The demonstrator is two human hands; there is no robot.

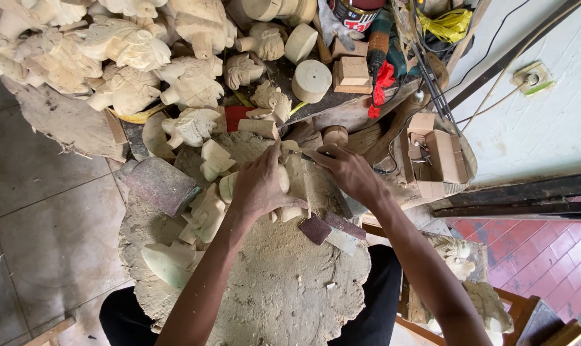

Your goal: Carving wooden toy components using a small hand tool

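1. While the left hand [260, 186] closed its fingers over the pale wooden carving [292, 182] at frame centre, the right hand [348, 170] pinched a thin carving tool [301, 154]
2. Steady bracing against the round work block [284, 288] seemed wise
3. Sandpaper scraps [316, 229] lay just below

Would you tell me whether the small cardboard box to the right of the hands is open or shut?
Open. The cardboard box has its flaps spread outward, and small dark items show inside.
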